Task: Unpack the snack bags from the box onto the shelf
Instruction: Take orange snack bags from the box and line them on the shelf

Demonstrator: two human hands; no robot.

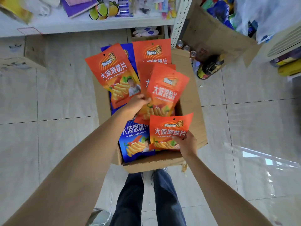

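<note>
Head view, only one: cardboard box sits on the tiled floor just ahead of the person's feet, flaps open; left hand holds a fanned bunch of orange snack bags above the box, fingers curled round their lower edges; at least four orange bags in that fan, plus a blue one peeking out behind at the far left; exact count not readable, bags overlap. Right hand pinches a single orange bag by its lower right corner, thumb on the front, near-right part of the box; bag looks lifted clear of the contents, can't confirm. One blue bag lies in the near-left of the box; whatever sits under it and under the fan is hidden, so remaining stock unknown.

Shelf runs across the far side, carrying stationery and small goods; none of these snack bags visible on it. Another open carton of mixed goods at far right, a dark bottle and cans beside it.

Judgement: early-to-mid stage; gathering in progress, nothing shelved as far as shown; both hands loaded, so the transfer up to the shelf looks due; at least the blue bag left for another trip.
</note>
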